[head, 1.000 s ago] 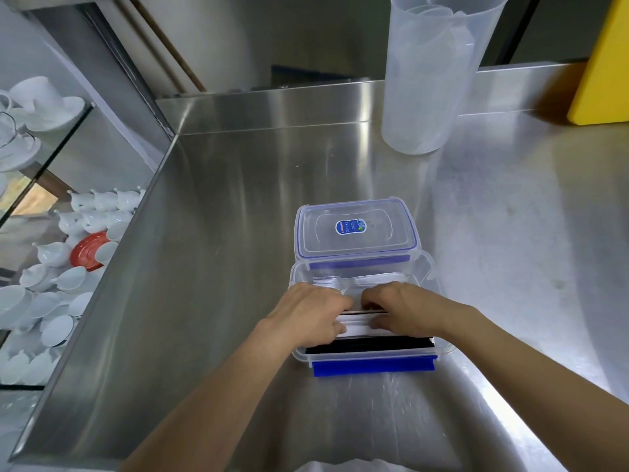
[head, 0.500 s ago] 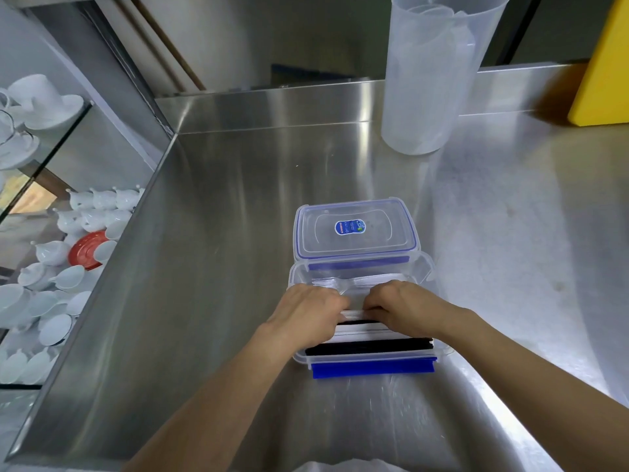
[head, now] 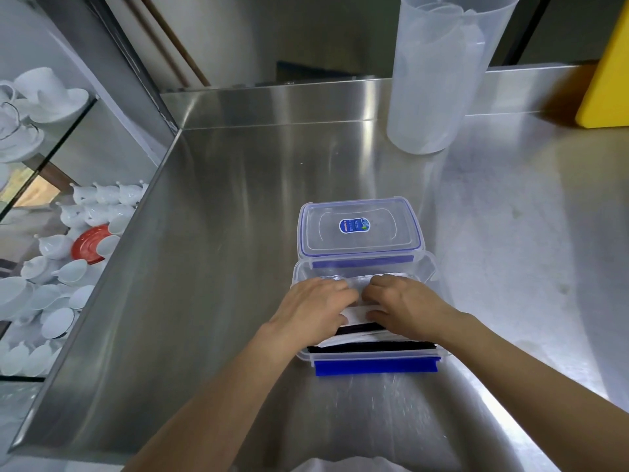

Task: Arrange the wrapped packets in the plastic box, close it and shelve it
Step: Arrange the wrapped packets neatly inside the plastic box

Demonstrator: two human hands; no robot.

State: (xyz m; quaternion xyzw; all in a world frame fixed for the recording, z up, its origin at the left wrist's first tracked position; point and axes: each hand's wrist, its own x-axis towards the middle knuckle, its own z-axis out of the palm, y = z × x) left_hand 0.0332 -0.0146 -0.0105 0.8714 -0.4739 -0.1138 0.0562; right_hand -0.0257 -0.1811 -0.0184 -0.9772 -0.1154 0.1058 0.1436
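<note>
Both left hand [head: 313,308] and right hand [head: 408,304] grip wrapped packets [head: 357,338], fingertips hidden in plastic box [head: 429,267].

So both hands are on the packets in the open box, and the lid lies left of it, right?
No: the head view shows the lid lying beyond the box, at its far side, not left. The left hand and right hand are indeed on the packets inside.

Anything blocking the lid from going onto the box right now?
Yes: the left hand and right hand hold packets inside the open box. The lid lies at its far edge; nothing else visible between.
</note>
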